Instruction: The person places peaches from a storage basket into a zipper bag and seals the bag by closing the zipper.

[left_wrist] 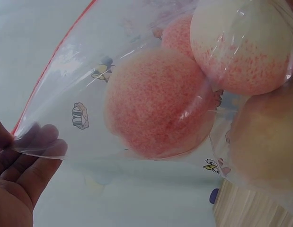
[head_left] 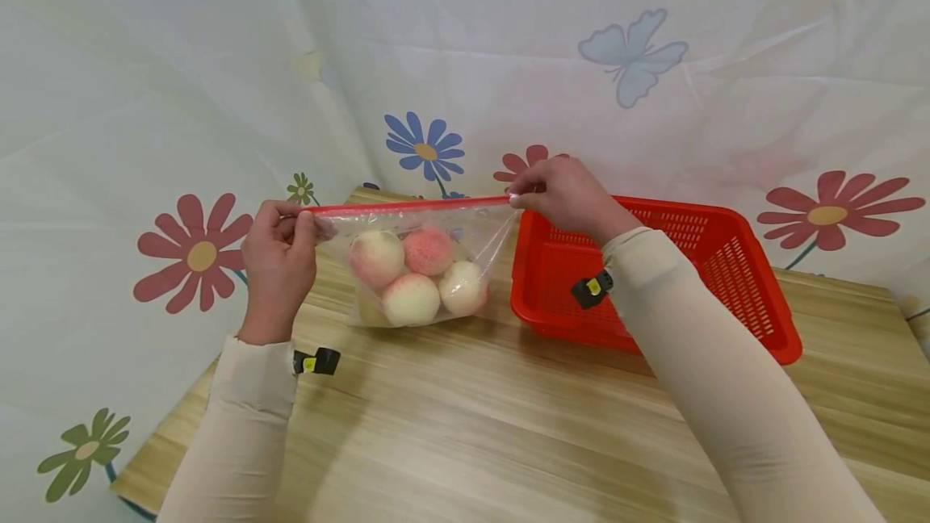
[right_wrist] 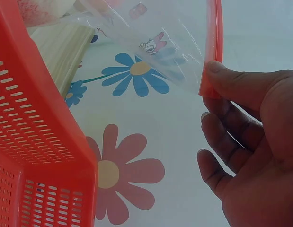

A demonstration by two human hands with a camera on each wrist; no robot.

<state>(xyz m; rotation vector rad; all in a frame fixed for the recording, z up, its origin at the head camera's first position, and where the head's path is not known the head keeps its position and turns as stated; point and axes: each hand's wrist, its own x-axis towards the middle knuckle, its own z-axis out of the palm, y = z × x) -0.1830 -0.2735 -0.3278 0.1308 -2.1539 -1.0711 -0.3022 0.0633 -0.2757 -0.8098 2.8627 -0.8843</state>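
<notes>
A clear zip bag (head_left: 475,244) with a red strip along its top is stretched level between my two hands, just above the table. Several peaches (head_left: 411,299), cream and pink, sit bunched in its lower part. My left hand (head_left: 279,257) pinches the strip's left corner; in the left wrist view its fingers (left_wrist: 39,175) lie behind the clear film, beside a pink peach (left_wrist: 160,104). At the opposite corner, the thumb and index finger of my right hand (head_left: 570,196) pinch the strip's end (right_wrist: 210,85), the other fingers loosely bent.
A red plastic basket (head_left: 567,328) with slotted walls stands on the wooden table (head_left: 436,426) to the right, under my right forearm. Behind the table hangs a white cloth (head_left: 472,23) printed with flowers and a butterfly.
</notes>
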